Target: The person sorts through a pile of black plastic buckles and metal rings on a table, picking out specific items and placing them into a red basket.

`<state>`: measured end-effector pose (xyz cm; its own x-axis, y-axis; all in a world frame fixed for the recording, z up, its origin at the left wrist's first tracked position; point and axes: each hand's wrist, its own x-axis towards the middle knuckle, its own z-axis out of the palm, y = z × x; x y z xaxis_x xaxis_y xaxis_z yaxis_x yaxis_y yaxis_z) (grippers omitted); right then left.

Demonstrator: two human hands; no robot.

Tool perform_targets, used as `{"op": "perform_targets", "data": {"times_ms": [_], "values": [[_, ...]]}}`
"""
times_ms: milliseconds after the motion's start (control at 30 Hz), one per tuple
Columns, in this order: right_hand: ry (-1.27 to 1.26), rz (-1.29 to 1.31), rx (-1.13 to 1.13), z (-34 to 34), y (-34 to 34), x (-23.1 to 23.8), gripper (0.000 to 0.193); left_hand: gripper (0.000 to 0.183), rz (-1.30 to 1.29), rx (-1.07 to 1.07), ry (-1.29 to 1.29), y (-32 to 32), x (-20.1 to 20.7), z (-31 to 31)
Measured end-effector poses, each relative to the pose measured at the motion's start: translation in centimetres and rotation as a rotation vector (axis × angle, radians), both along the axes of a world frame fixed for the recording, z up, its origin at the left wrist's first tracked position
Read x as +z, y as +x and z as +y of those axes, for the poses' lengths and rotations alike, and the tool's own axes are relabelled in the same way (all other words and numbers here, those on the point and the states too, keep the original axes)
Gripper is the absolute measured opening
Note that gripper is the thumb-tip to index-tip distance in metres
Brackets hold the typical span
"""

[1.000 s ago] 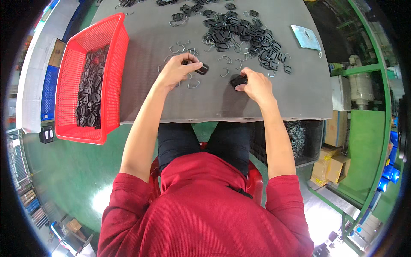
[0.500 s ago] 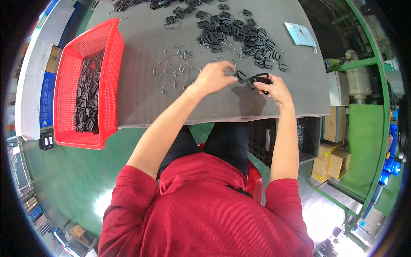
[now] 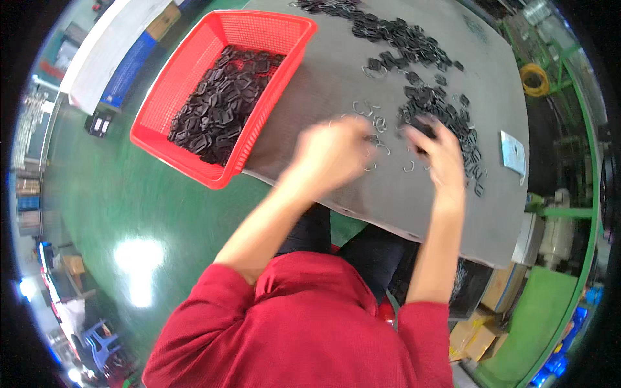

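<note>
My left hand is smeared by motion above the grey tabletop, beside scattered bent wire hooks. Its fingers are too blurred to show whether they hold anything. Farther right, my right hand is closed on black plastic buckles, gripped between thumb and fingers and partly blurred. Just beyond it spreads a heap of the same black buckles, with wire hooks among them. A red plastic basket, partly filled with many black buckles, stands to the left of my left hand.
More black buckles lie along the far part of the table. A light blue face mask rests near the table's right edge. Cardboard boxes and a green frame stand to the right, below table level.
The view has swung left, bringing the basket more fully into sight. My left hand has moved away from my right hand, towards the basket. My right hand still holds dark buckles.
</note>
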<state>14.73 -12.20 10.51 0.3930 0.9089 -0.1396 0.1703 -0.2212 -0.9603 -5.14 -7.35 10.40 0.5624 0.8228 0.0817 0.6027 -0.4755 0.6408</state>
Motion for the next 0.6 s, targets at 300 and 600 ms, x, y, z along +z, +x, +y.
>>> {"op": "perform_targets", "data": {"times_ms": [300, 600], "values": [[0.199, -0.382, 0.427, 14.2, -24.5, 1.7, 0.048, 0.018, 0.418, 0.596, 0.289, -18.2, 2.1, 6.0], [0.408, -0.634, -0.006, 10.9, -2.9, -3.2, 0.034, 0.013, -0.328, 0.232, 0.319, 0.3, 1.5, 8.1]]}}
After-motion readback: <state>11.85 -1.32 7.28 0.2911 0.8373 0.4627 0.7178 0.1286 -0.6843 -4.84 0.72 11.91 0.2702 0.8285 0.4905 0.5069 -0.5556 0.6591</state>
